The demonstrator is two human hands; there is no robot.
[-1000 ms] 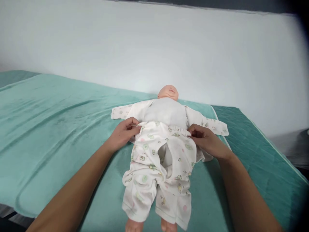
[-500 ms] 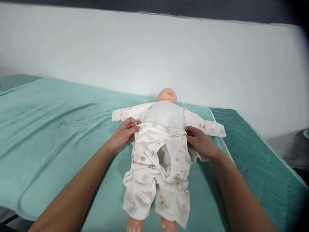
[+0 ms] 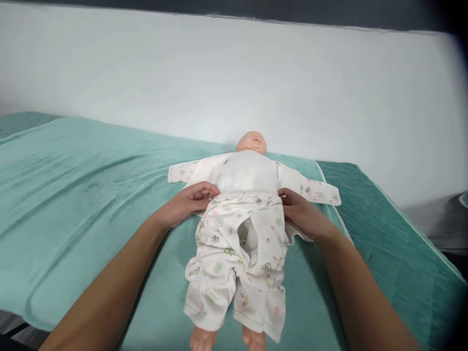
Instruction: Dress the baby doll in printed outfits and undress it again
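A baby doll (image 3: 251,142) lies on its back, feet toward me. It wears printed white baby pants (image 3: 219,236) with an opening at the crotch, and its bare feet stick out of the legs. A white baby shirt (image 3: 303,186) is spread open under it, with both arms in the sleeves and the pale chest uncovered. My left hand (image 3: 186,202) grips the pants' waistband at the left hip, fingertips at its upper edge. At the right hip, my right hand (image 3: 302,212) pinches the other side of the waistband; part of its fingers is hidden.
A light green blanket (image 3: 91,195) covers the bed under the doll. A darker green quilted pad (image 3: 391,243) shows at the right. Behind the doll's head rises a white wall (image 3: 219,73).
My left hand has shifted slightly on the waistband, its fingers now stretched over the edge. The waistband sits a little lower on the belly. My right hand has hardly moved.
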